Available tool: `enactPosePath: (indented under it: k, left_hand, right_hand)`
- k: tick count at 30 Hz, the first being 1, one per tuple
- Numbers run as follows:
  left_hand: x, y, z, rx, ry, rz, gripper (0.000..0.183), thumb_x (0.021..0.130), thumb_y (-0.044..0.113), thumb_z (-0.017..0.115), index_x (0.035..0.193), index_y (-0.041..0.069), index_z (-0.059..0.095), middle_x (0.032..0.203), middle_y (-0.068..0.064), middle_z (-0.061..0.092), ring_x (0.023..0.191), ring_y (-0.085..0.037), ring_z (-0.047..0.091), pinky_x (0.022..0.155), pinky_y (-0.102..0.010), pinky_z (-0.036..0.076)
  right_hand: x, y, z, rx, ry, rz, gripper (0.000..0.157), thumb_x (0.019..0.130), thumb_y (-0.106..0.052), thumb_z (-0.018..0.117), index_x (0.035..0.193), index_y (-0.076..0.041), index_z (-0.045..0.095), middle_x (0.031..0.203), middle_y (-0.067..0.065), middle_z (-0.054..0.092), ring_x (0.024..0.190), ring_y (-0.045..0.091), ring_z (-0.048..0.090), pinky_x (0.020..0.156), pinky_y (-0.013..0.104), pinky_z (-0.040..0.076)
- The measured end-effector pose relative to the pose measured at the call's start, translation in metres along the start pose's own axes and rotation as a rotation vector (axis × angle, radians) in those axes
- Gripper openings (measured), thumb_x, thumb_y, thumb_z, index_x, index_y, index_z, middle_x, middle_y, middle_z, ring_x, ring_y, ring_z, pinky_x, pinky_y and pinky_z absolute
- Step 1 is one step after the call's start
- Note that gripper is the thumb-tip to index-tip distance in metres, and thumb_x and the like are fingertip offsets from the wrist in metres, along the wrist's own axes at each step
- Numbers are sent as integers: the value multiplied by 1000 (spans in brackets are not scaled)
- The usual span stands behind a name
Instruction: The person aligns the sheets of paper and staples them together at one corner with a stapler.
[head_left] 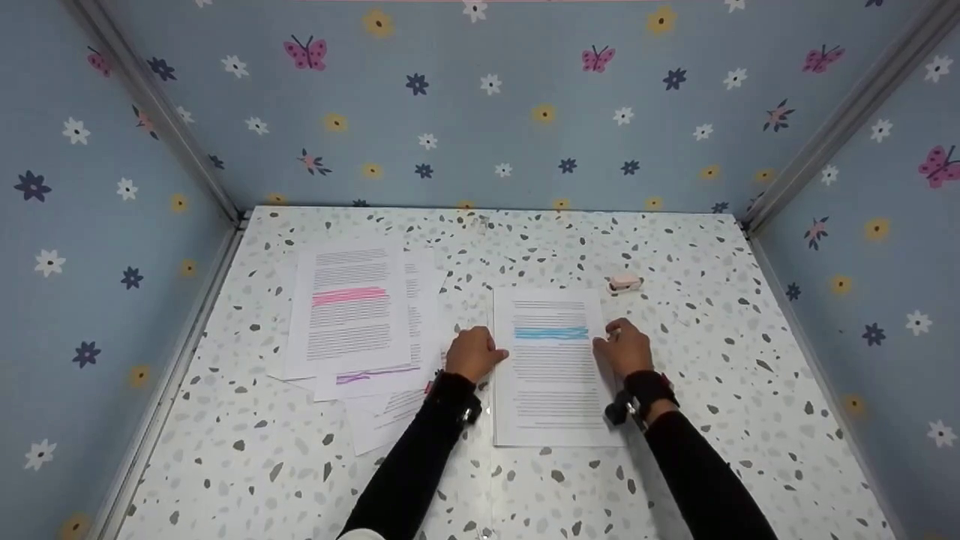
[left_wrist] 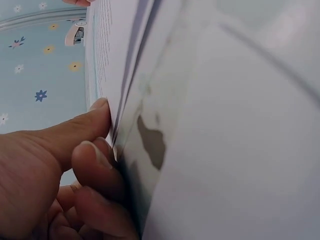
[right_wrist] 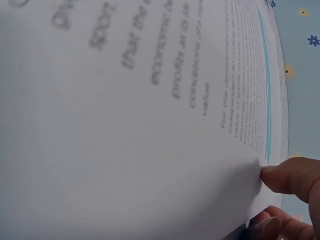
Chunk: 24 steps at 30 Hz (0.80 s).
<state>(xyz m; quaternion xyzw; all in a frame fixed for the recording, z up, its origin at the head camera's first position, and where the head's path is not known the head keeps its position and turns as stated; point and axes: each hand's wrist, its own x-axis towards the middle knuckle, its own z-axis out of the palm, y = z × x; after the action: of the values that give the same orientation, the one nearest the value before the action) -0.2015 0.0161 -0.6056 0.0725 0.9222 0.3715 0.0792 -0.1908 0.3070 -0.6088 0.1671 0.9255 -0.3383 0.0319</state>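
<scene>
A stack of printed sheets, its top page marked with a blue highlighter band, lies in front of me. At its left edge my left hand pinches the sheets, thumb on top and fingers curled at the side. Separate paper edges show beside that thumb in the left wrist view. My right hand pinches the right edge, its thumb on the top page and its other fingers below. A small pale pink stapler sits beyond the right hand.
Left of the stack, several overlapping printed pages are spread on the speckled table. The uppermost page has a pink highlighted band, and a page beneath it has a purple one. Flower-patterned panels enclose the back and sides.
</scene>
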Motion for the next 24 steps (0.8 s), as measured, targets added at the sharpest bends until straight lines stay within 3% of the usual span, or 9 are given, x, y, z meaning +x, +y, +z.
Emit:
enactPosePath:
  k: [11,17,20,24]
  left_hand:
    - [4,6,-6,12,-44,-19,30,84,19,83,66,6,62,62,-2,59,54,-17,51,51,-31,40]
    - [6,4,-18,-53,-107,-59,28,95,23,73,74,6,65,62,-2,61,49,-13,53,50,-27,41]
    - [7,4,-36,-61,-40,-61,23,97,26,70,85,7,65,72,-3,64,58,-17,58,56,-31,45]
    - [13,-5,-69,13,142,-30,26,98,30,69,102,4,67,96,-12,67,84,-29,64,72,-43,51]
  right_hand:
    - [-3,-5,-5,16,-16,-29,34,92,-21,68,118,0,60,94,16,64,79,29,58,70,40,45]
    - [-4,-6,-12,29,-54,-13,42,97,-29,63,122,4,59,114,27,64,98,37,62,83,48,49]
    - [-4,-7,-18,57,-41,17,46,99,-33,60,126,4,59,119,26,65,102,38,64,86,49,50]
    - [-6,-9,-25,84,8,15,45,100,-33,60,128,2,59,110,21,70,94,33,67,79,44,51]
